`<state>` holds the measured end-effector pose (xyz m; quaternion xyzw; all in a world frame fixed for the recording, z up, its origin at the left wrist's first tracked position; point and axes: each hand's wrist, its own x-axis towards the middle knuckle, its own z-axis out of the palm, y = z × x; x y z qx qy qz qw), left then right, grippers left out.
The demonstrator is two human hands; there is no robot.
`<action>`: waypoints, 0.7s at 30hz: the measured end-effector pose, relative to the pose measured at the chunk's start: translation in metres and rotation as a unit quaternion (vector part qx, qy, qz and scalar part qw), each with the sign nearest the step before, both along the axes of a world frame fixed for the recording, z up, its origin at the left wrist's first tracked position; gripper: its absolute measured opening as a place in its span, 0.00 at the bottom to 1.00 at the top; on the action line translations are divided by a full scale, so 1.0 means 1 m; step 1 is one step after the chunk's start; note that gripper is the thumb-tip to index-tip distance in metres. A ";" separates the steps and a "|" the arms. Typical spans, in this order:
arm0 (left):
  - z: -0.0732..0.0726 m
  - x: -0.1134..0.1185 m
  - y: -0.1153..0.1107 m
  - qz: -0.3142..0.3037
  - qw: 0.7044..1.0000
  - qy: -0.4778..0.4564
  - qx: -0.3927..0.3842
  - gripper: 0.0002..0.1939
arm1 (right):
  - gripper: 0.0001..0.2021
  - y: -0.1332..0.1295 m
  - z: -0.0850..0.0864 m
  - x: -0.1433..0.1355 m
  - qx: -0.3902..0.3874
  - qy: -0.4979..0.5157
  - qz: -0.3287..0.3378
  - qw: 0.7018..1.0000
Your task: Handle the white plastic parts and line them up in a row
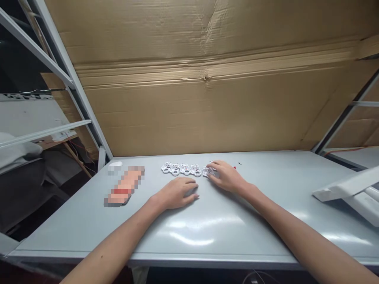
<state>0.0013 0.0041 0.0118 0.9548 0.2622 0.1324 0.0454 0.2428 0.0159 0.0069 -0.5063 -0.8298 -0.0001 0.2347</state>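
Several small white plastic parts (185, 169) with round ring ends lie in a row toward the back of the grey table. At the right end of that row, my right hand (226, 176) has its thumb and fingers closed around another white plastic part (206, 172), partly covered by the fingers. My left hand (177, 192) rests on the tabletop just in front of the row. Its fingers are apart and nothing is in them.
A pixelated flat orange object (126, 185) lies on the left, with a small white item (115, 165) behind it. White long pieces (349, 189) jut in at the right. A cardboard wall (207, 118) closes off the back; metal frame posts (79, 94) stand at the sides.
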 end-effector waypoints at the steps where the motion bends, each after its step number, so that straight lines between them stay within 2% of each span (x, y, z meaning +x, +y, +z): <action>1: 0.000 0.000 0.000 0.001 1.000 -0.002 -0.002 0.15 | 0.15 0.001 -0.001 0.001 0.002 0.001 0.011 1.000; 5: 0.002 -0.004 0.002 0.013 1.000 -0.003 -0.012 0.16 | 0.15 0.006 -0.006 0.006 -0.010 -0.013 0.074 0.997; 8: 0.006 -0.009 0.006 0.030 0.999 -0.004 -0.010 0.16 | 0.15 0.005 -0.005 0.008 -0.011 0.008 0.063 0.998; 11: 0.009 -0.015 0.010 0.059 0.998 -0.003 0.004 0.16 | 0.20 -0.001 0.000 0.005 0.015 0.037 0.067 0.997; 18: 0.010 -0.020 0.015 0.087 0.996 -0.007 0.018 0.15 | 0.23 -0.020 0.001 -0.022 -0.031 0.032 0.193 0.980; 21: 0.011 -0.018 0.012 0.093 0.996 -0.003 0.011 0.16 | 0.22 -0.013 0.002 -0.013 -0.036 0.055 0.192 0.979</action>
